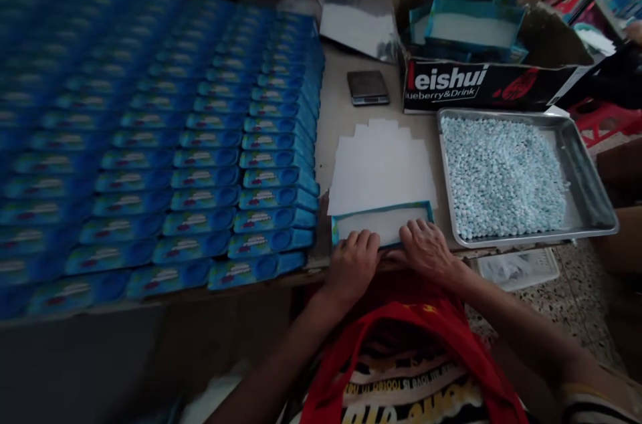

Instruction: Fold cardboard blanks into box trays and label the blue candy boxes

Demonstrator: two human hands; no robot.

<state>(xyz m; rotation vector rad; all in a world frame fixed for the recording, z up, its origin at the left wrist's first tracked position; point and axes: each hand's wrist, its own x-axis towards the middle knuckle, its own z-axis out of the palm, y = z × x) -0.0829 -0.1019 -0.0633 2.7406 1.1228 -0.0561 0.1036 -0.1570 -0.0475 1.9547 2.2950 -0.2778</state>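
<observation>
Both hands rest at the near edge of the desk [336, 116]; the left hand [352, 262] and the right hand [426, 251] lie fingers-down on the front rim of a flat blue-edged carton [382, 222], pressing it rather than pinching, neither grip closed round anything; the carton sits atop a fanned stack of white sheets [381, 166]. The risk is plain (the carton lies right at the desk's lip); a careless pull could slide it off, drag the sheets askew, or nudge the metal tray [586, 176] of pale pellets [501, 176] just beside, while the rows of blue boxes [200, 143] stand close on the left.
</observation>
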